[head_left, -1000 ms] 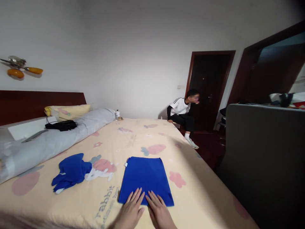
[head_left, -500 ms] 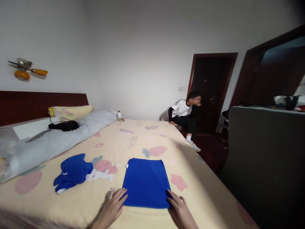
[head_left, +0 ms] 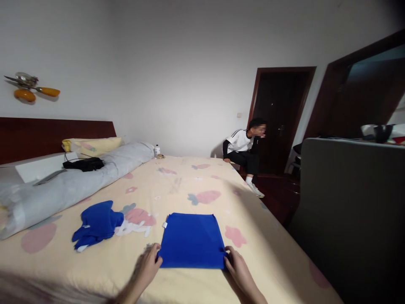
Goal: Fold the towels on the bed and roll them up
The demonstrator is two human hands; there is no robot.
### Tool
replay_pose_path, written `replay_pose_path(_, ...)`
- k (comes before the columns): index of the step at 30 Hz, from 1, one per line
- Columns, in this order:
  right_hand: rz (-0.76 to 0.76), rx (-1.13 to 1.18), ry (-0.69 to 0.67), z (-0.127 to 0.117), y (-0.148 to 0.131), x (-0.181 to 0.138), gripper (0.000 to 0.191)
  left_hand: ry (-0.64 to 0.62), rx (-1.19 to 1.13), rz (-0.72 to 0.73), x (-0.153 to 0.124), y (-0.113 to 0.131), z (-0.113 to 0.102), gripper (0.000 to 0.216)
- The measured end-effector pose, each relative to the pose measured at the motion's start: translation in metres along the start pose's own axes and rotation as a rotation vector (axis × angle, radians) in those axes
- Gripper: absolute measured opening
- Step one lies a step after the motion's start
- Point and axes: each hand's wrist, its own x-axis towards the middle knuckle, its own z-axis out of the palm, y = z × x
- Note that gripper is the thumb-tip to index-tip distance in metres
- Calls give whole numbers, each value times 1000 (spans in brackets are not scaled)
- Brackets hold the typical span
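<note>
A blue cloth (head_left: 192, 240) lies as a flat rectangle on the bed in front of me, with a small white tag at its far left side. My left hand (head_left: 148, 264) pinches its left side close to the near corner. On the opposite side, my right hand (head_left: 237, 268) grips the cloth near its right front corner, fingers curled at the edge. A second blue cloth (head_left: 98, 223) sits crumpled to the left, apart from both hands, and shows white tags.
The bed (head_left: 177, 177) has a pale yellow patterned sheet. Along its left side lies a rolled grey quilt (head_left: 126, 162) with a black bag (head_left: 84, 164) on it. A person (head_left: 240, 145) sits at the far right corner. A dark panel (head_left: 344, 202) stands to the right.
My fingers have gone from resting on the cloth's sides to pinching them. The cloth's near edge has shifted slightly away from me, and its outline looks shorter.
</note>
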Motion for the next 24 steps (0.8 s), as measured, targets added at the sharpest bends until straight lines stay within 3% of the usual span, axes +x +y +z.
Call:
replay_pose_path(3, -10, -255, 155, 13, 8, 2, 30, 144, 200, -49, 1, 1, 12, 41)
replay_pose_path(6, -160, -354, 252, 34, -6, -5, 37, 257, 263, 89, -5, 15, 31, 51)
replay_pose_path(10, -440, -341, 2, 66, -48, -16, 53, 111, 184, 488, -17, 53, 56, 62)
replay_pose_path(12, -474, -345, -125, 71, -57, -19, 58, 18, 163, 553, -20, 62, 59, 66)
replay_pose_path(14, -428, -357, -189, 64, -51, -19, 58, -52, 168, 516, -20, 54, 54, 69)
replay_pose_path(18, -252, -391, -217, 30, -9, -18, 51, -120, 197, 426, -16, 6, 32, 67)
replay_pose_path(21, -222, -414, -237, 12, 14, -14, 51, -63, 233, 462, -13, -21, 19, 65)
replay_pose_path(24, -308, -452, -215, 8, 20, -8, 54, 68, 284, 515, -10, -24, 11, 60)
